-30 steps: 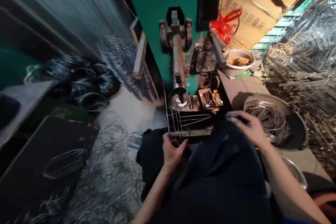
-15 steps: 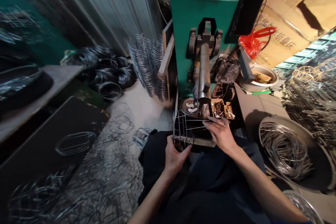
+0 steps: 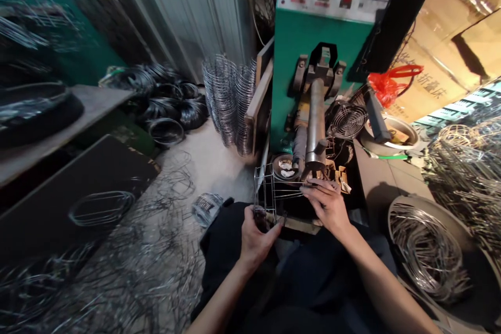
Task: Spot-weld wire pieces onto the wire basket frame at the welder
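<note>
A small wire rack (image 3: 273, 189) of thin metal rods is held low in front of the green machine (image 3: 301, 36). My left hand (image 3: 258, 237) grips its left end from below, thumb and fingers closed around the wires. Over at the rack's right end, my right hand (image 3: 327, 206) pinches thin wire just below the tip of the machine's thick metal arm (image 3: 315, 120). The right fingertips partly hide that end, so whether the wire touches the machine cannot be made out. Behind the rack sits a round dish (image 3: 279, 169) with white scraps.
At right, a large bowl (image 3: 485, 250) holds bent wires, beside a heap of wire parts (image 3: 462, 167). Stacked wire rings (image 3: 223, 104) stand left of the machine. Loose wires litter the floor (image 3: 156, 266). A dark board (image 3: 39, 229) carries wire loops. Cardboard boxes (image 3: 450, 21) stand behind.
The view has shifted, so the machine sits lower and further right, and a lit red lamp shows on its panel. Both hands keep their hold on the rack, its right end near the arm tip.
</note>
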The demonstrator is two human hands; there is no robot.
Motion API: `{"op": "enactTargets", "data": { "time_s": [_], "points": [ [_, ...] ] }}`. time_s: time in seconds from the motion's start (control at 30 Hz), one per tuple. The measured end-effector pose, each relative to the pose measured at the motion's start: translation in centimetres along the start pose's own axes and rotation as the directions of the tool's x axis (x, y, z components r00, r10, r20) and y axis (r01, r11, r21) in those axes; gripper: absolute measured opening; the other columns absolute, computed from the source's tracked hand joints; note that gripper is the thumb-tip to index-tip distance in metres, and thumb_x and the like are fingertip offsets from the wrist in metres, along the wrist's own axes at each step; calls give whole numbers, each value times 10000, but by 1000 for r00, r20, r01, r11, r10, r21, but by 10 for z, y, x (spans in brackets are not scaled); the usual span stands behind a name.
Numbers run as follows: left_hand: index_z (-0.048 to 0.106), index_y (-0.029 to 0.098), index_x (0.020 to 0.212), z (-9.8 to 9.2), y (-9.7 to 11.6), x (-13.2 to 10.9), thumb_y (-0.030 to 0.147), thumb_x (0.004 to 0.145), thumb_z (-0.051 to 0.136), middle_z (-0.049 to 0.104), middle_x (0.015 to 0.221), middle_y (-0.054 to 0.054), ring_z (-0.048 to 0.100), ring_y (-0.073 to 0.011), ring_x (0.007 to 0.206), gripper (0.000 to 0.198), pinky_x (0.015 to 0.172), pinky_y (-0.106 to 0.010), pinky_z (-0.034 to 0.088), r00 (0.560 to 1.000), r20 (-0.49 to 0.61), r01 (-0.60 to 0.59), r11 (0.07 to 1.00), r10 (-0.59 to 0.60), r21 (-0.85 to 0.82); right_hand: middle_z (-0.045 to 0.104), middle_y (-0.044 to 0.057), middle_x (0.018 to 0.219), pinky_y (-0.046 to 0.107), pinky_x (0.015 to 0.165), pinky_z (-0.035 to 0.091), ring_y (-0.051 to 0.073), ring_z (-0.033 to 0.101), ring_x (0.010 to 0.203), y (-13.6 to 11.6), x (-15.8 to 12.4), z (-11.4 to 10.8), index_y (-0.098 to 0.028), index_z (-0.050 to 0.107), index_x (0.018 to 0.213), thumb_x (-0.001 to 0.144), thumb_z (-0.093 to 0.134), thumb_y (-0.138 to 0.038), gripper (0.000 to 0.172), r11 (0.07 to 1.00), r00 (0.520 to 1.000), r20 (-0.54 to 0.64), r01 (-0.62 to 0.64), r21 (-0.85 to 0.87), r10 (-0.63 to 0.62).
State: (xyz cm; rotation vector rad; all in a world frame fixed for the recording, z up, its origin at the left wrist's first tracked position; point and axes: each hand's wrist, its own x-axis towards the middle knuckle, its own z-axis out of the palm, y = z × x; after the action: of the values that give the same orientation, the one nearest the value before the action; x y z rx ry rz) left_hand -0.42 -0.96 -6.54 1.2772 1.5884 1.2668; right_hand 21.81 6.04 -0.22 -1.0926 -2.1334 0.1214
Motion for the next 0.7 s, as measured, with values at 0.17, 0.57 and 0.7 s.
{"op": "enactTargets", "data": {
  "time_s": [0.17,0.57,0.7],
  "points": [
    [454,222,972,0,4,4,403,711,824,589,797,25,581,-142,646,487,606,-250,493,1000,-24,-16,1000,16,-10,769,47,1076,421,947,358,228,661,1138,3,5,1,-256,725,1103,1012,560,-224,192,1000,1000,-8,21,-13,-21],
    [455,221,927,-3,11,16,422,696,823,570,733,46,567,-135,582,479,563,-243,467,998,-18,-60,995,62,81,768,49,1022,424,937,411,256,689,1064,11,4,5,-241,714,986,977,621,-308,114,993,990,-70,-118,17,119],
    [455,221,915,-6,16,36,462,700,816,591,739,36,572,-143,603,484,576,-251,467,999,24,-45,993,43,112,765,46,965,394,886,463,243,702,971,16,12,4,-231,701,901,973,618,-298,130,987,981,-118,-153,41,156]
  ]
}}
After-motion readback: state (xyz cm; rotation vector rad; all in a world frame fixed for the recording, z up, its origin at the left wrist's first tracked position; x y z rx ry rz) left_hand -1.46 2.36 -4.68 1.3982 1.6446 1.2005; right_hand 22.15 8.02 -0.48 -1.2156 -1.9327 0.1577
